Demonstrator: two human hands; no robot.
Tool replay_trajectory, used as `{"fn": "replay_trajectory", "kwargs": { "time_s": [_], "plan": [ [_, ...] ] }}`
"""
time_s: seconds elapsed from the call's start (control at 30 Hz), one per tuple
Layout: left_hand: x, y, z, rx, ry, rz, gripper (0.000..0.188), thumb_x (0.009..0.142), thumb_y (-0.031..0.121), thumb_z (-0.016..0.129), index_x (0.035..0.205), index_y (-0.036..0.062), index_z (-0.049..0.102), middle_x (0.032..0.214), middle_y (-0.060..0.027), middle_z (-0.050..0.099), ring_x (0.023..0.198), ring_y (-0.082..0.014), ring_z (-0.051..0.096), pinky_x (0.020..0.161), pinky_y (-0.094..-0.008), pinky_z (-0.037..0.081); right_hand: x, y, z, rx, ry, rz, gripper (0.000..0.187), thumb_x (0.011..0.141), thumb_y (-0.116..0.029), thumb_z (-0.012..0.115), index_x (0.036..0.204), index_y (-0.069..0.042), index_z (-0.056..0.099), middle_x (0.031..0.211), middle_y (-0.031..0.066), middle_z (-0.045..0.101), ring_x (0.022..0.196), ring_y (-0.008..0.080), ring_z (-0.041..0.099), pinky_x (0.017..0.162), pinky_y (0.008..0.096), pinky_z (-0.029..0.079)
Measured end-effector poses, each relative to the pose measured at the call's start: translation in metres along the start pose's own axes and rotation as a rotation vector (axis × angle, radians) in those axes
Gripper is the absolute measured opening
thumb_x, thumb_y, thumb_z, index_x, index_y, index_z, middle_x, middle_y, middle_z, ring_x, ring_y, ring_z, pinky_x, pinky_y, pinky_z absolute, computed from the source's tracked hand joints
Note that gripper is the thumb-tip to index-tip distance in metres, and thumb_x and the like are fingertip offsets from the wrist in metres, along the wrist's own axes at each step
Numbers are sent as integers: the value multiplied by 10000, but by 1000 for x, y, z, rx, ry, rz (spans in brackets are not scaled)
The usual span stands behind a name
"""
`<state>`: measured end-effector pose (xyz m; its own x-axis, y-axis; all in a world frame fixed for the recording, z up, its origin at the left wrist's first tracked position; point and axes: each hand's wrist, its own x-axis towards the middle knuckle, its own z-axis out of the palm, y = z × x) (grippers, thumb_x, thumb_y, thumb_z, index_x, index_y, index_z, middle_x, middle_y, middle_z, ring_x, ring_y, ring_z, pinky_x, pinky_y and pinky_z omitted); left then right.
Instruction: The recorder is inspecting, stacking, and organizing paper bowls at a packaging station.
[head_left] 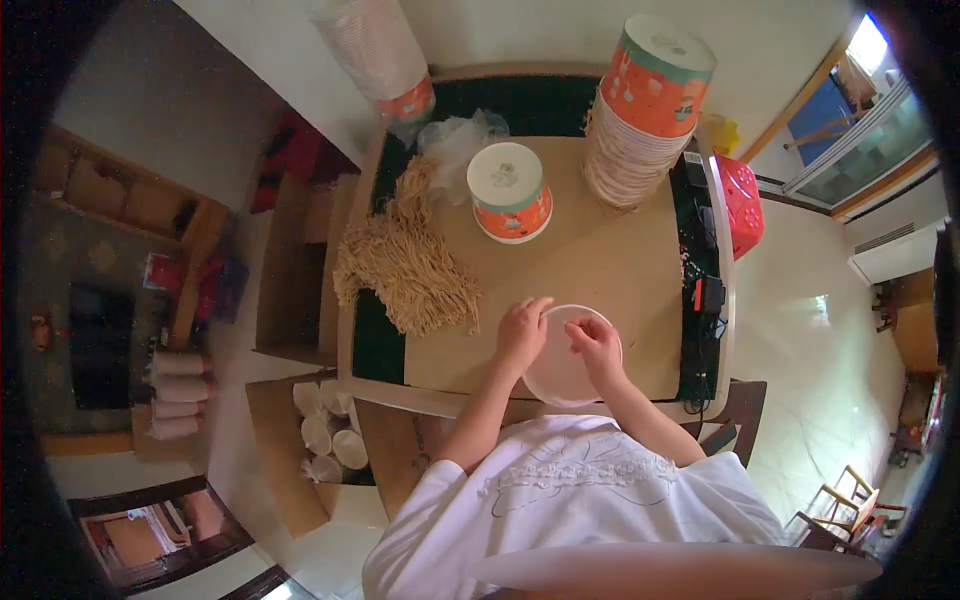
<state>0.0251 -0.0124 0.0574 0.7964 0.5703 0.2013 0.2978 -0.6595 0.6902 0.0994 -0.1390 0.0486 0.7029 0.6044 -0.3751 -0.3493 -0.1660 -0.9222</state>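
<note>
A round white tub [560,380] sits at the near edge of the worktop [372,352], close against the person's white shirt [590,480], its mouth seemingly turned up; the opening is circular, so no long axis shows in it. The left hand [521,335] is at the tub's ten o'clock, fingers bent at the rim, and appears to pinch the wall there; the right hand [598,350] comes over the opening from four o'clock with its fingers curled inward, though whether they pinch anything or touch the inside cannot be told.

From the tub, a loose heap of tan cords [405,265] lies at ten o'clock, its strands running mostly from upper left to lower right; the left hand is clearly the nearer to it. An upturned printed tub [512,205] stands at eleven o'clock, on a brown cardboard sheet [590,265]; a tall tub stack [645,100] rises between twelve and one.

The printed tubs carry orange and green pictures; dark marks on the upturned base are too small to read, and no brand is legible.
</note>
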Motion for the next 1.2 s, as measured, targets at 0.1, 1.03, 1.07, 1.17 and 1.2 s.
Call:
{"fn": "replay_trajectory", "kwargs": {
  "time_s": [0.1,1.03,1.07,1.17,1.2],
  "plan": [
    [-16,0,-2,-77,-119,-104,238,695,-13,549,918,69,563,816,-128,535,731,-298,547,640,-378,450,10,18,-1,76,-52,94,92,783,-118,596,819,-35,582,779,15,580,713,78,536,621,213,454],
    [-36,-15,-3,-435,-94,-233,197,828,79,490,1003,79,580,864,-132,586,778,-256,586,677,-326,466,9,41,7,-20,-147,92,149,792,-129,599,872,-3,605,837,49,614,786,121,582,673,242,479],
    [-35,-15,-4,-428,-116,-209,200,829,67,479,1000,78,583,862,-132,587,779,-257,585,674,-323,466,9,41,7,-19,-147,92,149,792,-129,599,872,-3,605,837,49,614,786,121,582,673,242,479],
    [-33,-15,-9,-398,-166,-183,206,823,49,474,992,75,589,861,-133,585,776,-256,584,666,-318,464,10,40,8,-58,-135,89,138,797,-129,593,864,-9,602,840,49,614,794,122,584,666,241,478],
    [-32,-16,-10,-376,-194,-182,207,817,44,479,988,75,593,863,-133,583,773,-253,584,661,-316,462,10,38,8,-47,-145,102,141,798,-132,592,864,-8,603,837,51,615,787,121,583,661,239,476]
  ]
}}
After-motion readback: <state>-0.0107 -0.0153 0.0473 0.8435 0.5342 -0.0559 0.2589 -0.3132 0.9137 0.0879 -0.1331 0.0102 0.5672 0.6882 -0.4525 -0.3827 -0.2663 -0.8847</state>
